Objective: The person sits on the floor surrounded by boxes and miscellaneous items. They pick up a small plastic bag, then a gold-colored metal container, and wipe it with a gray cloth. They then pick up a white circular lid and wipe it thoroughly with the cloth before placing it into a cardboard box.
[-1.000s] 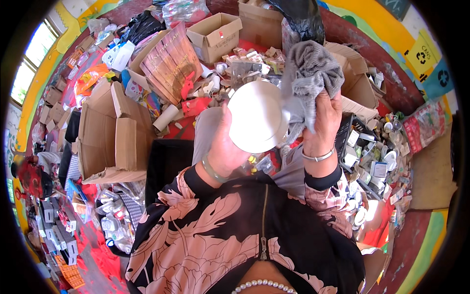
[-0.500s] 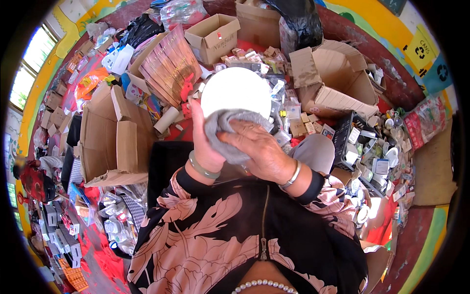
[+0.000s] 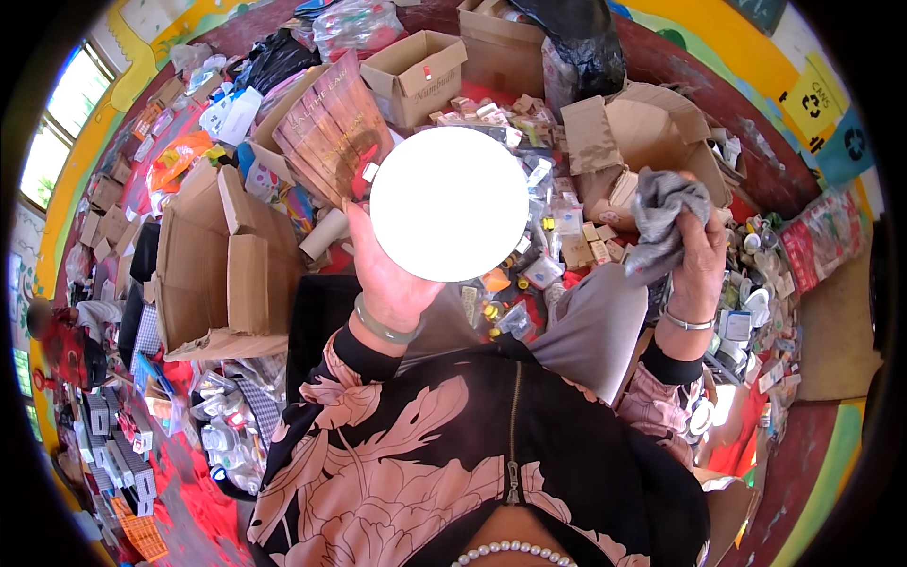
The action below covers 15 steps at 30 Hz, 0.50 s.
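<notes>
A round, plain white disc is held up in front of me by my left hand. The palm and thumb show along the disc's lower left edge, while the other fingers are hidden behind it. Its surface is so bright that I cannot make out whether it is a plate, a lid or a lamp cover. Well off to the right, my right hand grips a crumpled grey cloth. Cloth and disc are apart. Beyond the disc, small boxes and packets lie piled on the red floor.
At the left stands an open cardboard box, with a printed wood-pattern panel farther back. A smaller carton and a black plastic bag are at the back. Another open carton and a black crate lie to the right.
The cloth was pressed on the disc's lower part by my right hand; now that hand has carried it away to the right. The disc shows in full, slightly nearer me.
</notes>
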{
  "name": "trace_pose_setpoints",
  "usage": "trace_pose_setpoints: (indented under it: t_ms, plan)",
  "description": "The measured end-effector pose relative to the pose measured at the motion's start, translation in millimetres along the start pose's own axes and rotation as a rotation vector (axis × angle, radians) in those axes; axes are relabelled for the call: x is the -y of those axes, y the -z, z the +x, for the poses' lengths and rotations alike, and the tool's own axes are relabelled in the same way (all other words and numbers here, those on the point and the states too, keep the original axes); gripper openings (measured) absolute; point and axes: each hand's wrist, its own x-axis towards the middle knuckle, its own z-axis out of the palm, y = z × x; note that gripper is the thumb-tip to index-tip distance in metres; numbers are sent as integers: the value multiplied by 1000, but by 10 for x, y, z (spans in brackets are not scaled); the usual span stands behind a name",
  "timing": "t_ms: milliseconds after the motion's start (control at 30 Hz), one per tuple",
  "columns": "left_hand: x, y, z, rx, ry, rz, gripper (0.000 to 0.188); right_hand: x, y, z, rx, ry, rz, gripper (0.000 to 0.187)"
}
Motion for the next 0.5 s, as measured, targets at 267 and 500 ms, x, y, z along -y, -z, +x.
trace_pose_setpoints:
  t_ms: [267, 500]
  plan:
    - [273, -50, -56, 68, 90, 62, 75, 84, -893, -52, -109, 343, 26, 35]
    - [402, -137, -131, 114, 23, 351, 74, -341, -1421, -226, 81, 672, -780, 54]
